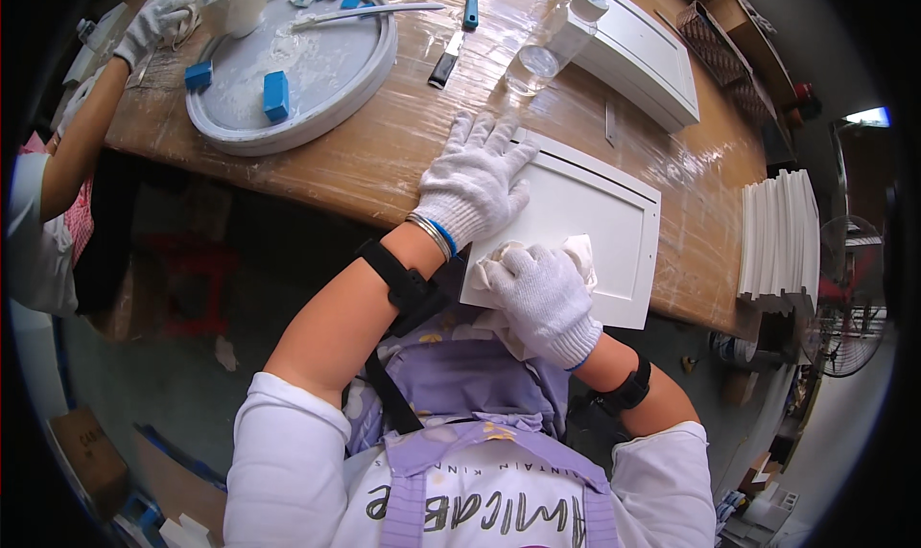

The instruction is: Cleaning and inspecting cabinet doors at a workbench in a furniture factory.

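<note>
A round grey tray smeared with white paste lies at the far left of the wooden desk, carrying blue blocks and a long spatula. A clear plastic bottle lies beside a second white panel. What looks like a stack of white panels stands at right, near a fan.
</note>
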The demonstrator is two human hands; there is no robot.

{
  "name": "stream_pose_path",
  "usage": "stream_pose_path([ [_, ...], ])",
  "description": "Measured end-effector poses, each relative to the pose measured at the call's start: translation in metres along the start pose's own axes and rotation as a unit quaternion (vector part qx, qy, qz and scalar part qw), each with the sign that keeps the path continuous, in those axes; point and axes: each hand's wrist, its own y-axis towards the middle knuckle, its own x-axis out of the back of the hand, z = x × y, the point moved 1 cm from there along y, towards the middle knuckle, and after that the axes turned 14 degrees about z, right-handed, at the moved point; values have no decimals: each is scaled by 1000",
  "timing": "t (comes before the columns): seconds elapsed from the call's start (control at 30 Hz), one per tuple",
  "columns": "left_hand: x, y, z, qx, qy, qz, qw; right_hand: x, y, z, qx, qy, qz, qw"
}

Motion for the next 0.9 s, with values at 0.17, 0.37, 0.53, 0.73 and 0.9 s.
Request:
stream_pose_path([
  [0.17,1,-3,1,23,-1,20,1000,-6,-25,-5,-4,38,26,999],
  [0.37,2,2,-3,15,0,24,1000,7,5,2,-15,12,-30,999],
  [0.53,5,-2,-2,22,6,35,999,-4,-28,0,-7,18,-10,1000],
  [0.73,1,0,-1,14,3,26,1000,0,-4,7,-11,9,-31,999],
  [0.9,5,-2,-3,17,-1,26,1000,-7,-31,-1,-7,31,-4,999],
])
